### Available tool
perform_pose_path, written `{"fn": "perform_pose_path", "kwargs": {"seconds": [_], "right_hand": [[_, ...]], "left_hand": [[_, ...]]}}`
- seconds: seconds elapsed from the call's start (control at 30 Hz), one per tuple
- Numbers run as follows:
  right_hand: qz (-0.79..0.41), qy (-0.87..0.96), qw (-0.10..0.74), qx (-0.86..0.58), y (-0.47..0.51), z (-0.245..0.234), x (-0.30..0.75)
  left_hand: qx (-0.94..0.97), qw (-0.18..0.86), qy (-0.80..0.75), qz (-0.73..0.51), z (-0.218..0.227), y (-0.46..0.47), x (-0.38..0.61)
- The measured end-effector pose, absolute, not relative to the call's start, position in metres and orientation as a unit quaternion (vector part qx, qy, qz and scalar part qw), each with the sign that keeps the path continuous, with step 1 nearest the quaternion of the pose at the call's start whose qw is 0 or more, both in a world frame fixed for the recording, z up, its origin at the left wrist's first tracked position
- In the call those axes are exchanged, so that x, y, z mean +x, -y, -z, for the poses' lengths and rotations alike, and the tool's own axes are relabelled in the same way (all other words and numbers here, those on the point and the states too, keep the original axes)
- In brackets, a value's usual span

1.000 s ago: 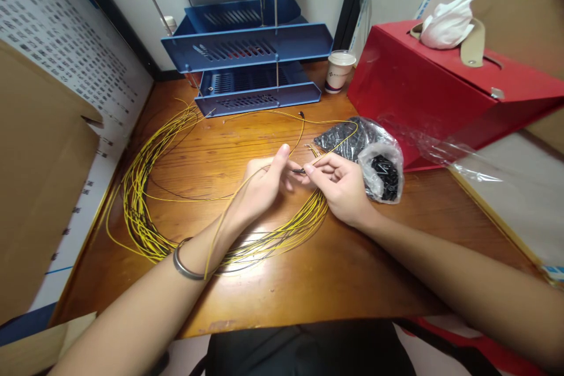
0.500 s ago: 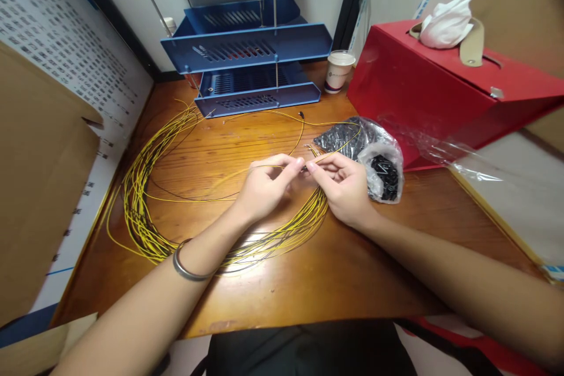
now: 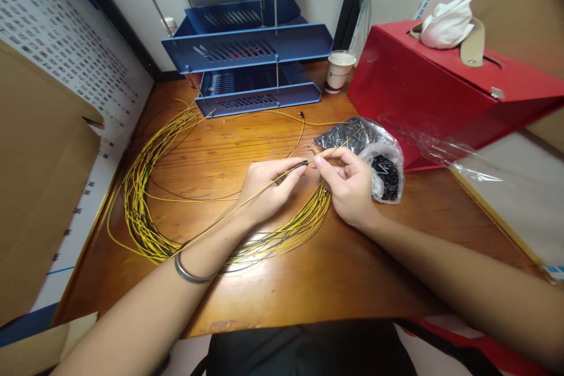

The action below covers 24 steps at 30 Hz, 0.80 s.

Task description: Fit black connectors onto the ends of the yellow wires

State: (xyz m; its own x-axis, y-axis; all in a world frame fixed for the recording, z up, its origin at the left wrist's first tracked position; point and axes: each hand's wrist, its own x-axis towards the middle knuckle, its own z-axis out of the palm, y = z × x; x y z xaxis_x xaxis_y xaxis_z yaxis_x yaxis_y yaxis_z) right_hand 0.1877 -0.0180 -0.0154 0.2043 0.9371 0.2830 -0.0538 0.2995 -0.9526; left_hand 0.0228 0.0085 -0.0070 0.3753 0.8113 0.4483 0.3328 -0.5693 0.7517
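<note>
My left hand (image 3: 268, 188) pinches a thin yellow wire (image 3: 247, 200) near its end, where a small black sleeve (image 3: 301, 164) sits. That wire runs back over my left wrist. My right hand (image 3: 348, 185) is closed in a pinch just right of the sleeve, holding another yellow wire end (image 3: 339, 148) that leads toward the bag. Under both hands lies a big loop of yellow wires (image 3: 141, 211) on the wooden desk (image 3: 308, 270). A clear plastic bag of small black parts (image 3: 379, 164) lies just right of my right hand.
A blue stacked letter tray (image 3: 255, 53) stands at the back of the desk, a paper cup (image 3: 338, 70) beside it. A red box (image 3: 440, 88) with a white tissue fills the right. Cardboard (image 3: 39, 170) lines the left side.
My left hand has drawn the wire straight, so it now runs taut over my wrist. My right hand shifted slightly right and up, away from the sleeve.
</note>
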Motion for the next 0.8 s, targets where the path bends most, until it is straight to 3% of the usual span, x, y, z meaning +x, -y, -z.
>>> {"fn": "perform_pose_path", "kwargs": {"seconds": [0.27,0.5,0.8], "right_hand": [[-0.406,0.528,0.597,-0.448,0.0165,0.0161,0.1882],[-0.407,0.497,0.631,-0.435,0.0169,0.0148,0.1889],[-0.415,0.518,0.601,-0.445,0.0191,0.0123,0.1884]], "left_hand": [[0.813,0.228,-0.338,-0.416,0.0106,-0.0113,0.0191],[0.800,0.237,-0.370,-0.408,0.0097,-0.0100,0.0198],[0.806,0.234,-0.354,-0.412,0.0091,-0.0106,0.0189]]}}
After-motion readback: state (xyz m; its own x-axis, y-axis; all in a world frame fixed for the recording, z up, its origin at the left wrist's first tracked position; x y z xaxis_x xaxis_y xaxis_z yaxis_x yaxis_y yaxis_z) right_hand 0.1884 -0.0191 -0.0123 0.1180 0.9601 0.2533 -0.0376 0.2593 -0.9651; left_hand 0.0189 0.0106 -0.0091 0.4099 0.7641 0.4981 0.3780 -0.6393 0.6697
